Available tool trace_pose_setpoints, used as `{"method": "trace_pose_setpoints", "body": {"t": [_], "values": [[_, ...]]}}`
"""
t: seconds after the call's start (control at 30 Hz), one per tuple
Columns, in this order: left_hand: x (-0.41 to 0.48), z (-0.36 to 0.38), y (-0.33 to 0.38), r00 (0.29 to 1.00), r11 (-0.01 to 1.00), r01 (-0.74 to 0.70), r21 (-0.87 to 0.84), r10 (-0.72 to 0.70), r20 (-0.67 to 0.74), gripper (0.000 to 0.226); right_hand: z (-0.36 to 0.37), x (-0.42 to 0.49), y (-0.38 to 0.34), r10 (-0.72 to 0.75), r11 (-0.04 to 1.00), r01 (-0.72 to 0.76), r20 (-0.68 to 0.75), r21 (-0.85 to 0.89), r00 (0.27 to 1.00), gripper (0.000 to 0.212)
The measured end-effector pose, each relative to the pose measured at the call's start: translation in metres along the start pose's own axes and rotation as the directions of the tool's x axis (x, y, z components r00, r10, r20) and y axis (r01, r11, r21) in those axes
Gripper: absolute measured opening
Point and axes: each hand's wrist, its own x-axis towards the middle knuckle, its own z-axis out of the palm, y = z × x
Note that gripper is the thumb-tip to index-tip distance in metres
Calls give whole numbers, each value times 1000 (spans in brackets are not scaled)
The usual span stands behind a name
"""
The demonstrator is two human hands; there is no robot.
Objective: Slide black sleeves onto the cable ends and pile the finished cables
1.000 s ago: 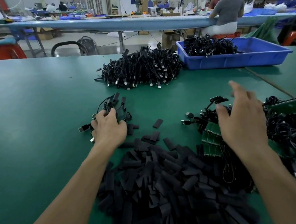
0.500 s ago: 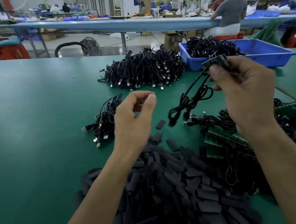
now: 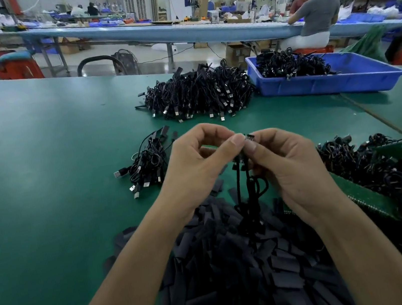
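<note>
Black sleeves (image 3: 238, 265) and cables (image 3: 198, 92), green table (image 3: 36, 152), blue bin (image 3: 328, 82).

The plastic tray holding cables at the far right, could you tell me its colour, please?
The tray is solid blue; the head view shows it.

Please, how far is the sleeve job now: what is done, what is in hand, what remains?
Done: a small pile of cables lies beside the left hand, probably the finished ones. In hand: left hand and right hand pinch one cable end; any sleeve on it is hidden. Left: a tangle of cables on the right and a large heap of black sleeves in front, so much remains.
</note>
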Motion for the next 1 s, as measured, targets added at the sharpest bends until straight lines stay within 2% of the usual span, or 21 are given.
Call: {"method": "trace_pose_setpoints", "body": {"t": [0.17, 0.33, 0.47, 0.6, 0.67, 0.77, 0.87, 0.93, 1.0], "values": [[1, -1, -7, 997, 997, 67, -39, -65, 40, 23, 0, 0, 4, 48, 992, -50, 22, 112, 999, 29], [1, 0, -12, 977, 970, 191, -153, -173, 127, 28, 4, 0, 6, 130, 965, -143, 73, 218, 989, 24], [2, 1, -17, 976, 953, 197, -229, -169, 136, 23, 4, 0, 7, 173, 950, -189, 85, 250, 981, 18], [1, 4, -17, 961, 884, 266, -385, -210, 180, 22, 7, 2, 6, 160, 907, -212, 168, 365, 973, 8], [2, 4, -16, 968, 883, 240, -404, -186, 169, 18, 6, 4, 3, 157, 903, -201, 144, 379, 977, 6], [4, -2, -15, 983, 860, 182, -477, -157, 92, 18, 0, 12, -2, 181, 914, -147, -57, 377, 982, 5], [6, -10, -13, 985, 864, 61, -499, -133, -110, 20, -8, 24, -5, 113, 951, -21, -283, 307, 953, 11], [9, -13, -12, 953, 933, -81, -349, -31, -302, 20, -10, 31, -7, -12, 969, 99, -360, 224, 933, 14], [10, -15, -10, 903, 969, -188, -162, 106, -416, 20, -11, 34, -5, -154, 981, 187, -394, 47, 906, 16]]}}
